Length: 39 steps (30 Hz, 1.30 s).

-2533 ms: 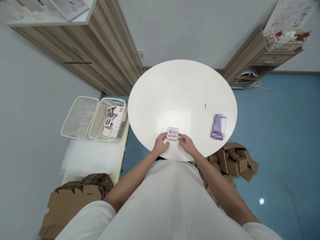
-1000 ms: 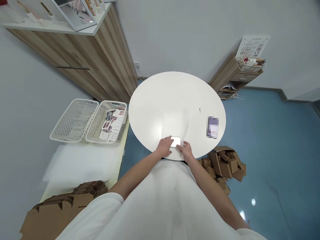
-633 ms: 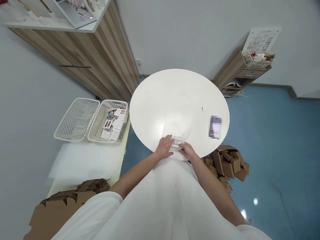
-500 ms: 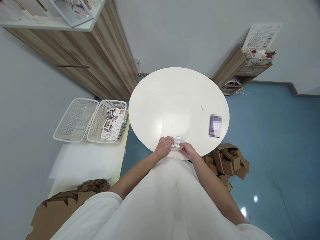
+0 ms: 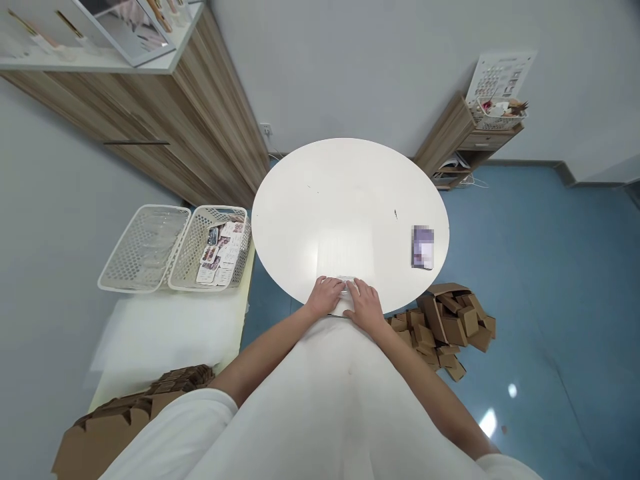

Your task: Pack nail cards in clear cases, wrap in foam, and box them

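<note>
At the near edge of the white oval table (image 5: 350, 180), a small clear case (image 5: 346, 279) lies mostly hidden under my fingers. My left hand (image 5: 325, 296) rests on its left side, fingers bent against it. From the right, my right hand (image 5: 365, 305) reaches over the case with its fingers spread and its fingertips on the top, palm down. A thin see-through sheet (image 5: 345, 257) lies flat on the table just beyond the case.
A purple and white packet (image 5: 423, 248) lies at the table's right. Left are a basket of printed cards (image 5: 173, 270) and a basket of clear cases (image 5: 104, 280). Cardboard boxes (image 5: 453, 330) sit low on the right; flattened cartons (image 5: 100, 433) are lower left.
My right hand has moved from the case's right edge onto its top, and its fingers have spread. The pink pattern seen in the case before is now covered. The view has shifted slightly.
</note>
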Each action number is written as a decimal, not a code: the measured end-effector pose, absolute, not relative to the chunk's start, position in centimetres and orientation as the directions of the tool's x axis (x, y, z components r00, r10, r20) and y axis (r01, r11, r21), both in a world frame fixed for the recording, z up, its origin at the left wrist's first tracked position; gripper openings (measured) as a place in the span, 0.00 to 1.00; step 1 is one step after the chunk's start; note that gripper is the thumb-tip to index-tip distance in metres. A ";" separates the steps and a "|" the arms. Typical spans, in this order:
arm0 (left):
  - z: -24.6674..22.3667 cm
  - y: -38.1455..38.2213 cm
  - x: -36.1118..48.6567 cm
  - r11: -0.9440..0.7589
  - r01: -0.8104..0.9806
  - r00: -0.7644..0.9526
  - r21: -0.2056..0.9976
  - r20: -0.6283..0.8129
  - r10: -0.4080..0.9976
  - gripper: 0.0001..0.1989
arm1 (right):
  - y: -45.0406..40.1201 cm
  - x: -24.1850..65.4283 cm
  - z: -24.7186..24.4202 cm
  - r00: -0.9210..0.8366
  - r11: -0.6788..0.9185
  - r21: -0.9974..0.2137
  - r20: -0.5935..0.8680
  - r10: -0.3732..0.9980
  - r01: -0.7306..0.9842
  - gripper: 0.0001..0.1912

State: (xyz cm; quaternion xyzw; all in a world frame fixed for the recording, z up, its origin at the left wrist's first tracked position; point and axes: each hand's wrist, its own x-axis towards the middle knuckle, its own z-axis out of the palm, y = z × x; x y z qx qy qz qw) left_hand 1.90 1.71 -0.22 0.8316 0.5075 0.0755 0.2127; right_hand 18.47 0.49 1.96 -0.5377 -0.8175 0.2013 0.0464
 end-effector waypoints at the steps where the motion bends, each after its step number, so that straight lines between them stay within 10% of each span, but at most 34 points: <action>1: -0.1 1.7 1.9 -0.384 0.811 0.472 0.441 -0.108 0.875 0.19 | 0.5 18.1 1.6 -0.406 0.324 -0.369 -0.168 0.898 0.871 0.28; 13: 2.4 5.9 0.1 -0.120 0.699 0.468 0.705 -0.324 0.822 0.16 | 6.2 20.3 2.5 -0.378 -0.002 -0.754 -0.331 0.865 0.657 0.15; 18: 2.5 9.1 -0.8 0.047 0.672 0.480 0.740 -0.483 0.733 0.17 | 10.6 20.0 2.6 -0.382 -0.055 -0.735 -0.413 0.827 0.676 0.12; 22: 2.8 10.4 -1.0 0.077 0.850 0.311 0.521 -0.614 0.726 0.14 | 13.5 19.4 1.6 -0.435 -0.147 -0.769 -0.496 0.751 0.622 0.09; 25: 3.3 9.8 -0.2 0.033 0.949 0.118 0.312 -0.453 0.884 0.20 | 14.6 19.0 0.6 -0.447 -0.223 -0.775 -0.545 0.709 0.591 0.07; 32: 1.7 7.1 2.5 -0.118 0.920 0.276 0.373 -0.405 0.872 0.37 | 14.9 18.4 -1.2 -0.401 -0.288 -0.715 -0.626 0.669 0.637 0.07; 39: 0.3 6.4 2.2 -0.079 0.920 0.255 0.383 -0.434 0.864 0.35 | 13.3 18.2 -0.2 -0.345 0.080 -0.518 -0.438 0.831 0.852 0.16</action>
